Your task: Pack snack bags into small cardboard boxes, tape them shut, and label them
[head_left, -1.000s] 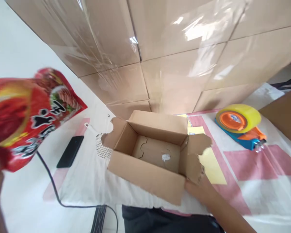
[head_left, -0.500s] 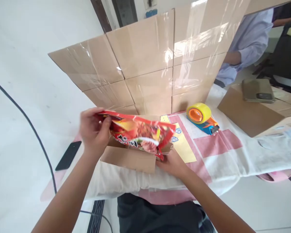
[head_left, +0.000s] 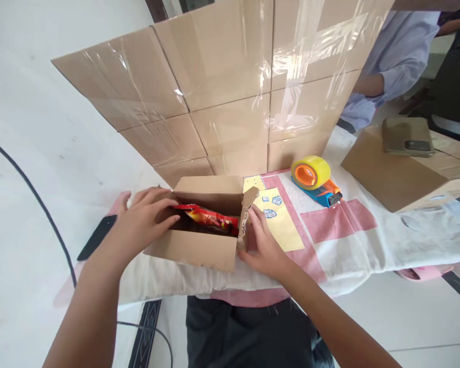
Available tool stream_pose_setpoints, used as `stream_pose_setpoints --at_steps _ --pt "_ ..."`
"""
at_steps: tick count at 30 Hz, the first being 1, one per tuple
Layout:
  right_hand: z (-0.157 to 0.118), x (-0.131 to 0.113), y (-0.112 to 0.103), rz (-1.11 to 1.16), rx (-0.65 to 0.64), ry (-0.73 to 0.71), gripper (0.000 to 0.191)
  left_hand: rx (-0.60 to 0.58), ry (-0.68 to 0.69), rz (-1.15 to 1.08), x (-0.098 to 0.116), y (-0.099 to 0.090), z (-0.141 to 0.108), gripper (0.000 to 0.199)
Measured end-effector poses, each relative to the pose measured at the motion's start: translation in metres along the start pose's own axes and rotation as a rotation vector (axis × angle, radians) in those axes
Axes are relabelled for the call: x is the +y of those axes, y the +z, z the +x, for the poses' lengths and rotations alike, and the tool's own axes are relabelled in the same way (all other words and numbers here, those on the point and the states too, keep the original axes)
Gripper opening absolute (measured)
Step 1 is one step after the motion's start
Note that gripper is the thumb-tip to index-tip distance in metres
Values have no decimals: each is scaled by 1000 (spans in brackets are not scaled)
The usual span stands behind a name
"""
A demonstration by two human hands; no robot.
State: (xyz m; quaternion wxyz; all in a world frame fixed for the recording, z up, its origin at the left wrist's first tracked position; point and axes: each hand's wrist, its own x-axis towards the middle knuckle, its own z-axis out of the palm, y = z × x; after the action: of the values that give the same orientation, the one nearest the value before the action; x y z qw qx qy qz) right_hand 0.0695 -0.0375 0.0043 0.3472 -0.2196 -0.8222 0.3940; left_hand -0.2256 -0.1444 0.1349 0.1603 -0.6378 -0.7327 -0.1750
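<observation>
An open cardboard box (head_left: 193, 250) stands in front of me on the cloth, its flaps folded outward. Inside it lies a red food packet (head_left: 214, 221) with a printed picture, partly hidden by the front flap. My left hand (head_left: 147, 217) reaches over the box's left end, fingers apart, the fingertips at the packet's left end. At the opposite end, my right hand (head_left: 264, 245) grips the box by its right side and raised flap, thumb low and fingers along the torn edge.
Behind the box rises a wall of taped cartons (head_left: 230, 122). To the right are a tape dispenser (head_left: 314, 179), yellow paper (head_left: 281, 220) and another carton (head_left: 391, 179) bearing a phone (head_left: 407, 136). A black phone-like slab (head_left: 96, 237) lies left. A person's sleeve (head_left: 406, 61) shows beyond.
The red packet has gone down from above the box into it. My left hand has loosened from the packet and spread its fingers. My right hand stays at the box's right end.
</observation>
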Motion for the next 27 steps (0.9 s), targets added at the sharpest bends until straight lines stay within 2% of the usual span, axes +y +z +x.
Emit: stream_pose_setpoints --at_steps 1,3,4,6,9,11,13,16,18,21,23,25,27 --pt "-1 -1 -2 15 12 -39 98 35 -61 29 -1 -4 -5 24" --pt "-4 -3 -5 51 38 -115 80 134 -274 -20 -6 -7 -18 49" --pt "-4 -3 -7 62 40 -133 71 186 -368 -127 -9 -5 -26 61" --pt "-2 -4 -9 68 27 -121 61 210 -423 -391 -14 4 -41 74" --pt "4 -8 -12 71 7 -106 54 88 -282 -599 -14 20 -59 77" --pt "11 -14 -17 79 7 -119 47 -34 -195 -566 -11 26 -66 78" --pt "18 -23 -23 76 -12 -124 38 -143 -116 -506 -9 27 -68 88" --pt "32 -38 -32 50 -32 -84 19 -198 32 -419 -9 23 -70 115" --pt "45 -44 -35 54 -11 -36 9 -187 109 -352 -10 19 -73 111" --pt "69 -39 -36 122 8 28 13 -80 125 -381 -6 17 -79 78" --pt "85 -27 -35 214 -29 40 35 17 71 -495 0 17 -79 66" --pt "97 -13 -33 315 -34 0 62 112 -51 -602 8 20 -75 65" --pt "102 -3 -31 378 6 -84 76 219 -222 -592 16 25 -65 73"
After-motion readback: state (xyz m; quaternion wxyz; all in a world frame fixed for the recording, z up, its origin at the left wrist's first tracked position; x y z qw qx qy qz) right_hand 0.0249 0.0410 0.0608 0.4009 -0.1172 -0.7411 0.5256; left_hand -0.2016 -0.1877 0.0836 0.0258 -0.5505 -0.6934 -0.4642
